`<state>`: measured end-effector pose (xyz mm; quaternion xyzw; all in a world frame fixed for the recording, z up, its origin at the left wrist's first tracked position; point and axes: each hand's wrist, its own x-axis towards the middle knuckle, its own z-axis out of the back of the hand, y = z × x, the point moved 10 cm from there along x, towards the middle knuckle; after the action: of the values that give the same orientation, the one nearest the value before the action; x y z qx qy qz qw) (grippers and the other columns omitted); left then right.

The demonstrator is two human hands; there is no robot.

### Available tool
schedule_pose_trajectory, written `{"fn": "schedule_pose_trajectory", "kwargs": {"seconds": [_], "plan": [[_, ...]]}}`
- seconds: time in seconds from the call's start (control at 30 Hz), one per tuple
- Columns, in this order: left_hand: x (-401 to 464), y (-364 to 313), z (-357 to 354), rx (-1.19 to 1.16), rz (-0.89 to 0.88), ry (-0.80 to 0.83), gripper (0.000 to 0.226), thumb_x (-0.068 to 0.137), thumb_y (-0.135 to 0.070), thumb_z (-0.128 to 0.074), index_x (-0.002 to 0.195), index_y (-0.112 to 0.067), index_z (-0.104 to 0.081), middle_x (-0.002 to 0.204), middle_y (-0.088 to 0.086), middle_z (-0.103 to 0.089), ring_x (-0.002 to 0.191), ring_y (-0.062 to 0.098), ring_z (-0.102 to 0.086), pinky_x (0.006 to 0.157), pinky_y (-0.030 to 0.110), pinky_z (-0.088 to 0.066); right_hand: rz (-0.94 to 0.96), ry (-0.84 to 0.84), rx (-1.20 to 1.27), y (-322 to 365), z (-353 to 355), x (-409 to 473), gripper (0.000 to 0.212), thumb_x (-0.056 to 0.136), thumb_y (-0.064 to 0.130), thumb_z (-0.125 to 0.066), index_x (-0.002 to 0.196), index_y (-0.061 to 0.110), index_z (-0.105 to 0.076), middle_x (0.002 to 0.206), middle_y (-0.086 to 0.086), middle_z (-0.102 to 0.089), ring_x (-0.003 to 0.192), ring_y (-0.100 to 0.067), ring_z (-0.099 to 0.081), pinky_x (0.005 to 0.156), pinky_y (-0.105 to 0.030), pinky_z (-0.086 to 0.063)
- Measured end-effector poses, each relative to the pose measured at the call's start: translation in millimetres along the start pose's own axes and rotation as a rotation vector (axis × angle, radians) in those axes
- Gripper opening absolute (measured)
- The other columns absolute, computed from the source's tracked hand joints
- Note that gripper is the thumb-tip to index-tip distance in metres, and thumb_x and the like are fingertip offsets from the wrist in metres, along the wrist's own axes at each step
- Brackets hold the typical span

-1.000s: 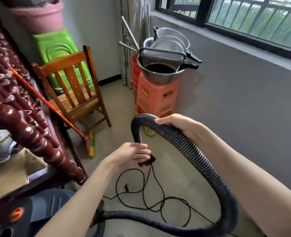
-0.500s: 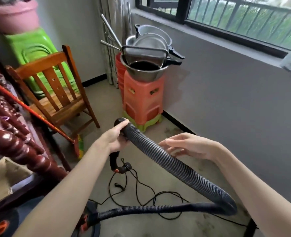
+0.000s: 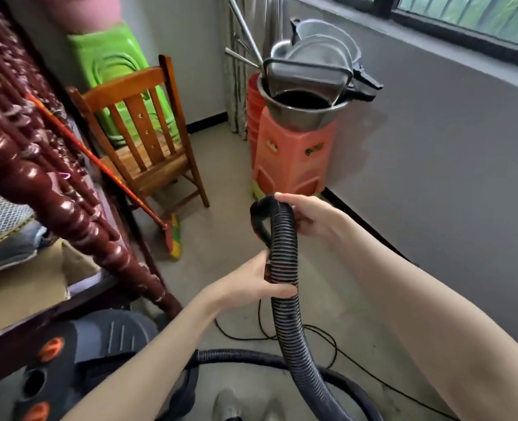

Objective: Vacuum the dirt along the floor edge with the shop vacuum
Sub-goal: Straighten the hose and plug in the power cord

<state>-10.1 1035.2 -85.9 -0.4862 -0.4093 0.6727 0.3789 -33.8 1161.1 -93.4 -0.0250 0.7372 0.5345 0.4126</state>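
From the head view, both hands grasp the ribbed black hose [image 3: 285, 256], which rises upright in front of the person. The right hand [image 3: 310, 218] curls round the hose at its top bend, where it hooks over and down to the left. The left hand [image 3: 251, 284] grips it lower, fingers wrapped across the ribs. Below the left hand the hose drops, loops low over the floor [image 3: 221, 183] and runs back to the vacuum [image 3: 78, 369] at bottom left, which is partly cut off by the frame and covered by the left forearm. The hose's nozzle end is hidden behind the bend. A thin black cord [image 3: 327, 338] lies on the floor behind the hose, partly hidden. A chair [image 3: 148, 132] and orange stools [image 3: 291, 156] stand near the wall beyond.
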Motion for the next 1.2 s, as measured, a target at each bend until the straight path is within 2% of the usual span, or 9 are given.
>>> {"fn": "schedule_pose_trajectory", "kwargs": {"seconds": [0.2, 0.3, 0.4, 0.57, 0.7, 0.8, 1.03, 1.13, 1.2], "plan": [[2.1, 33.3, 16.4, -0.047, 0.179, 0.029, 0.036, 0.096, -0.028, -0.053, 0.128, -0.012, -0.048, 0.126, 0.004, -0.061, 0.112, 0.014, -0.059, 0.091, 0.026, -0.051, 0.001, -0.006, -0.065, -3.0, 0.2, -9.6, 0.017, 0.087, 0.008, -0.066, 0.097, -0.005, -0.059, 0.081, -0.014, -0.062, 0.065, -0.022, -0.062, 0.046, -0.026, -0.053], [5.7, 75.0, 68.7, -0.692, 0.385, -0.359, 0.060, 0.100, -0.043, -0.035, 0.141, 0.001, -0.034, 0.133, 0.017, -0.055, 0.117, 0.026, -0.056, 0.094, 0.035, -0.049, 0.051, 0.044, -0.149, -4.9, 15.1, -26.6, 0.017, 0.086, 0.012, -0.066, 0.096, -0.003, -0.066, 0.079, -0.012, -0.065, 0.061, -0.018, -0.062, 0.049, -0.025, -0.050], [17.1, 83.7, 81.6, -1.382, 0.419, -0.489, 0.081, 0.093, -0.062, -0.036, 0.148, -0.005, -0.021, 0.149, 0.014, -0.036, 0.139, 0.028, -0.033, 0.113, 0.036, -0.031, 0.122, 0.199, -0.180, -9.4, 15.2, -46.2, 0.013, 0.089, 0.010, -0.061, 0.098, 0.003, -0.069, 0.079, -0.006, -0.066, 0.064, -0.013, -0.063, 0.055, -0.024, -0.051], [16.4, 72.2, 108.6, -1.547, 0.300, -0.782, 0.050, 0.096, -0.027, -0.054, 0.136, -0.003, -0.039, 0.137, 0.018, -0.049, 0.123, 0.033, -0.051, 0.098, 0.043, -0.045, 0.131, 0.402, -0.262, -29.8, 3.0, -61.3, 0.030, 0.089, 0.006, -0.058, 0.119, 0.008, -0.063, 0.095, -0.005, -0.067, 0.080, -0.012, -0.064, 0.069, -0.023, -0.053], [14.9, 85.9, 105.9, -1.335, 0.403, -0.676, 0.041, 0.092, -0.030, -0.060, 0.119, 0.000, -0.053, 0.124, 0.018, -0.058, 0.097, 0.033, -0.061, 0.078, 0.043, -0.050, 0.086, 0.313, -0.561, -53.1, 23.9, -45.6, 0.035, 0.092, 0.012, -0.061, 0.126, 0.006, -0.062, 0.113, -0.006, -0.068, 0.101, -0.017, -0.065, 0.086, -0.026, -0.050], [23.1, 78.8, 97.4, -1.203, 0.368, -0.590, 0.043, 0.093, -0.026, -0.059, 0.127, -0.001, -0.050, 0.127, 0.019, -0.057, 0.107, 0.033, -0.059, 0.084, 0.043, -0.048, 0.068, 0.228, -0.551, -56.5, 28.8, -30.1, 0.031, 0.096, 0.020, -0.058, 0.120, 0.002, -0.065, 0.119, -0.015, -0.068, 0.104, -0.021, -0.064, 0.098, -0.033, -0.050], [21.8, 53.2, 63.7, -0.609, 0.225, -0.466, 0.049, 0.088, -0.013, -0.065, 0.127, 0.007, -0.043, 0.114, 0.018, -0.061, 0.103, 0.028, -0.062, 0.085, 0.035, -0.054, 0.177, 0.058, -0.331, -1.5, -16.6, -4.7, 0.039, 0.100, 0.031, -0.049, 0.110, -0.003, -0.064, 0.099, -0.014, -0.066, 0.075, -0.013, -0.061, 0.069, -0.017, -0.054], [17.2, 28.8, 52.2, -0.279, 0.073, -0.359, 0.050, 0.089, -0.013, -0.064, 0.131, -0.007, -0.038, 0.118, 0.011, -0.056, 0.106, 0.017, -0.057, 0.076, 0.014, -0.051, 0.207, 0.048, -0.265, 23.6, -39.6, -0.7, 0.040, 0.100, 0.037, -0.047, 0.082, 0.005, -0.063, 0.066, -0.002, -0.065, 0.055, -0.005, -0.058, 0.055, -0.015, -0.050], [12.1, 23.1, 50.7, -0.178, 0.069, -0.325, 0.055, 0.090, -0.024, -0.064, 0.133, -0.013, -0.032, 0.119, 0.006, -0.054, 0.104, 0.011, -0.056, 0.079, 0.015, -0.051, 0.236, 0.005, -0.110, 39.5, -42.4, -0.8, 0.041, 0.102, 0.037, -0.044, 0.072, 0.011, -0.056, 0.044, 0.009, -0.056, 0.040, -0.001, -0.052, 0.043, -0.014, -0.042]]}}
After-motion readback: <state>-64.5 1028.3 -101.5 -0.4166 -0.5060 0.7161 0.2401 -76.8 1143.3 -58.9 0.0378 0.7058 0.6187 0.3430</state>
